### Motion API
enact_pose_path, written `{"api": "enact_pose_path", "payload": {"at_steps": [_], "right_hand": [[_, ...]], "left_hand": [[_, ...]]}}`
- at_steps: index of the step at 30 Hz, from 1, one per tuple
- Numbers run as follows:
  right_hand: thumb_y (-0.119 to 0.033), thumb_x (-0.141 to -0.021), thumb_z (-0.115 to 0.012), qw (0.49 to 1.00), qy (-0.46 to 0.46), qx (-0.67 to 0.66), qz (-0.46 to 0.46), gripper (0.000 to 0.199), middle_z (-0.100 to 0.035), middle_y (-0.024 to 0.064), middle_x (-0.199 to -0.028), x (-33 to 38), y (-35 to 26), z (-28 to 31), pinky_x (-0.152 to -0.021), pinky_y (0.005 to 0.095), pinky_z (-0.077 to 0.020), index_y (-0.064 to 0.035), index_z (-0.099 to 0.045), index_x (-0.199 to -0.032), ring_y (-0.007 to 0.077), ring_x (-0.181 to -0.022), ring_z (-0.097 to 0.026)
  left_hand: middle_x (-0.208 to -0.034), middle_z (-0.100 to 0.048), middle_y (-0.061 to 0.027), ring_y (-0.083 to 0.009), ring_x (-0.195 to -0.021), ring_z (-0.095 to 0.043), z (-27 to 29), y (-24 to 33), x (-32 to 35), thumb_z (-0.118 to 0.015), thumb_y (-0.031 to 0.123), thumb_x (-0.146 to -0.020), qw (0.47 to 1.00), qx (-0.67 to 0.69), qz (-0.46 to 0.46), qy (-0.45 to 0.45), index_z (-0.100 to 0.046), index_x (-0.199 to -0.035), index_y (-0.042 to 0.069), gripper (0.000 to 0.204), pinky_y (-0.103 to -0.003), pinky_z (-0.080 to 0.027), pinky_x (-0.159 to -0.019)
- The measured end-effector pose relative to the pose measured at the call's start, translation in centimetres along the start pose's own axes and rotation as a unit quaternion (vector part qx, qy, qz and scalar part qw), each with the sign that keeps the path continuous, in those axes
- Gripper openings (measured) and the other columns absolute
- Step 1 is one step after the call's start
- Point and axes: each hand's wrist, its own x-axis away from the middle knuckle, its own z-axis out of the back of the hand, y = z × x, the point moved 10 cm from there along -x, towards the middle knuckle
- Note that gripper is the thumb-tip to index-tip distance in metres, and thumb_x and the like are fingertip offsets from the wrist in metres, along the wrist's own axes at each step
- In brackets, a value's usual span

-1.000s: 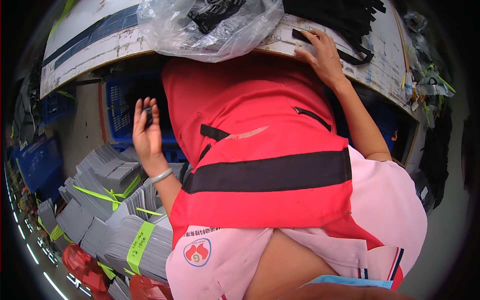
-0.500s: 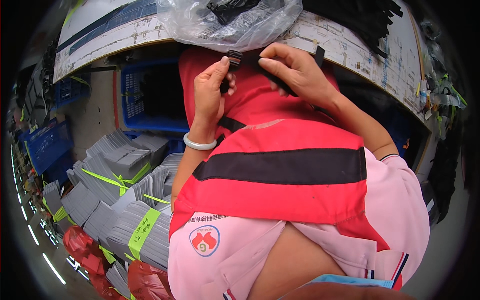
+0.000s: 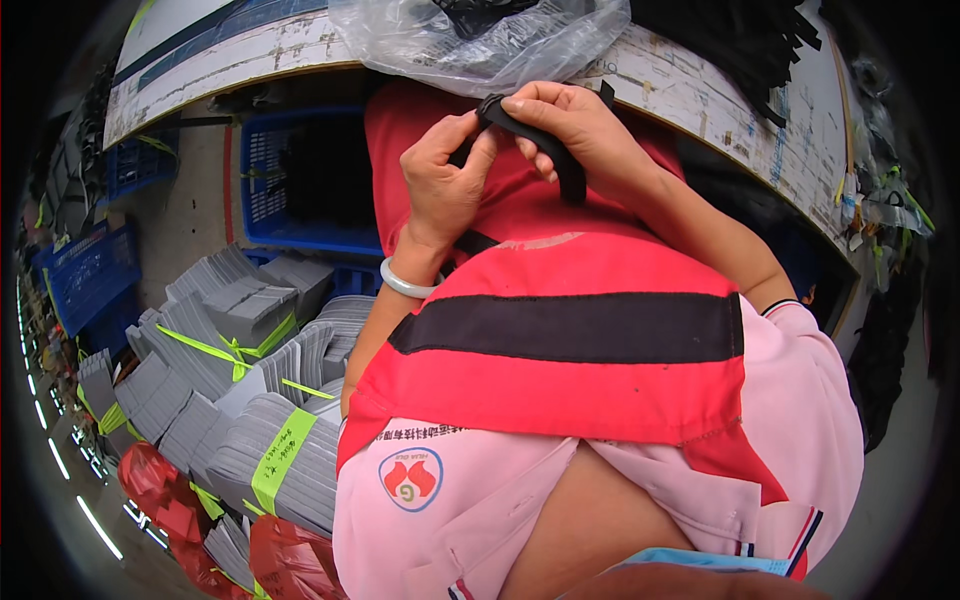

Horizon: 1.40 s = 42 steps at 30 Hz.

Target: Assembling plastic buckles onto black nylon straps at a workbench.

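My left hand (image 3: 446, 180) pinches a small dark piece, perhaps a buckle (image 3: 489, 106), between thumb and fingers; its exact kind is partly hidden. A black strap (image 3: 548, 143) runs from this piece under my right hand (image 3: 590, 128). My right thumb and fingers are closed on that strap near the piece. One length of strap curves down below the right hand, and a short black end stands up behind it. Both hands are close together above my red apron (image 3: 560, 385), just short of the table edge.
A clear plastic bag (image 3: 480, 45) with black items lies on the worn white table (image 3: 720, 95). Black straps or fabric (image 3: 740, 40) lie at the right. Below the left side stand a blue crate (image 3: 262, 190), bundled grey pads (image 3: 275, 455) and red bags (image 3: 295, 555).
My hands have come together. The right hand has brought the strap leftward to the dark piece in my left hand, which has shifted slightly right.
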Motion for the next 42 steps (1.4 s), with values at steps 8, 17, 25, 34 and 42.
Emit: {"api": "enact_pose_path", "payload": {"at_steps": [8,17,25,34,42], "right_hand": [[-0.028,-0.095,-0.06,1.0,-0.006,0.003,-0.01,0.025,-0.06,-0.0003,-0.074,-0.8,0.4,0.5,-0.052,0.0172,-0.0458,-0.0065,-0.059,-0.109,0.0031,-0.058,-0.055],[-0.009,-0.086,-0.07,0.925,0.041,0.24,0.292,0.013,-0.058,0.0,-0.105,1.1,-3.8,0.3,-0.065,0.0185,-0.0435,-0.0028,-0.066,-0.097,0.0039,-0.074,-0.052],[-0.014,-0.089,-0.068,0.971,0.051,0.196,0.124,0.024,-0.06,0.0014,-0.069,1.6,-2.9,0.4,-0.048,0.0196,-0.0447,0.0026,-0.059,-0.103,0.0056,-0.054,-0.055],[-0.017,-0.089,-0.068,0.984,0.048,0.122,0.118,0.03,-0.058,0.0007,-0.069,0.5,-2.0,1.8,-0.05,0.0194,-0.0461,-0.0006,-0.05,-0.108,0.0055,-0.057,-0.055],[-0.026,-0.095,-0.06,0.997,-0.073,0.007,-0.015,0.02,-0.055,-0.0021,-0.067,-0.4,1.6,0.9,-0.046,0.0191,-0.0386,-0.0056,-0.059,-0.091,0.0036,-0.051,-0.046]], "left_hand": [[-0.081,-0.066,-0.0088,-0.0133,-0.067,-0.061,-0.9,2.2,0.0,-0.065,0.001,-0.086,0.986,-0.081,-0.143,-0.04,-0.065,-0.102,-0.004,0.016,-0.022,-0.045,-0.056],[-0.07,-0.066,-0.0089,-0.0121,-0.048,-0.056,-3.0,-4.7,1.0,-0.061,0.018,-0.093,0.884,0.376,0.272,-0.056,-0.067,-0.1,-0.005,0.025,-0.021,-0.043,-0.043],[-0.077,-0.068,-0.0083,-0.0109,-0.052,-0.057,-1.1,-3.0,0.4,-0.067,0.013,-0.09,0.94,0.28,0.192,0.038,-0.069,-0.1,-0.005,0.021,-0.02,-0.044,-0.044],[-0.081,-0.065,-0.0017,-0.0057,-0.06,-0.056,-1.4,-1.4,0.2,-0.067,0.005,-0.089,0.975,0.196,0.104,0.015,-0.07,-0.101,-0.002,0.015,-0.02,-0.046,-0.044],[-0.072,-0.06,-0.002,-0.006,-0.051,-0.051,-0.6,-1.1,2.6,-0.058,0.004,-0.093,0.946,0.22,0.214,-0.104,-0.067,-0.098,-0.003,0.012,-0.019,-0.036,-0.043]]}}
